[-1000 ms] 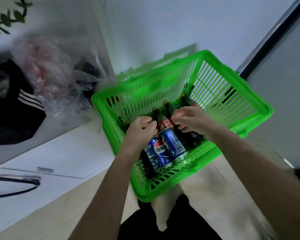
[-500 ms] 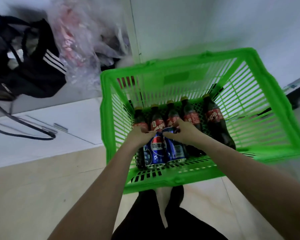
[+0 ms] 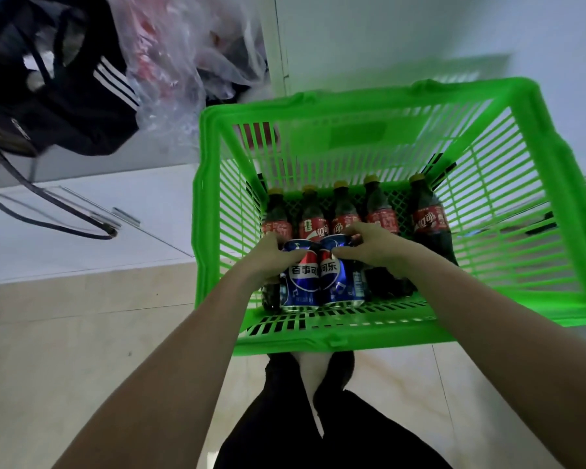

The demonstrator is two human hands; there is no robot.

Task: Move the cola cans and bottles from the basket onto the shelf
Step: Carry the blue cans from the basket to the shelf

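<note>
A bright green slatted basket point(image 3: 555, 204) stands on the floor in front of me. Inside, several dark cola bottles point(image 3: 428, 218) with red labels and yellow caps lie side by side. Two blue cola cans rest on top of them near the front wall. My left hand point(image 3: 271, 257) grips the top of the left blue can point(image 3: 300, 282). My right hand point(image 3: 369, 247) grips the top of the right blue can point(image 3: 339, 282). Both cans touch each other. No shelf is in view.
A black bag with white stripes point(image 3: 58, 96) and a crumpled clear plastic bag point(image 3: 180, 59) lie at the upper left on a white surface point(image 3: 82, 228). A white wall rises behind the basket. My legs in dark trousers point(image 3: 285, 428) stand on the beige tiled floor.
The view has swung so the basket sits squarer and closer. Both hands have settled from among the bottle necks onto the tops of the two blue cans.
</note>
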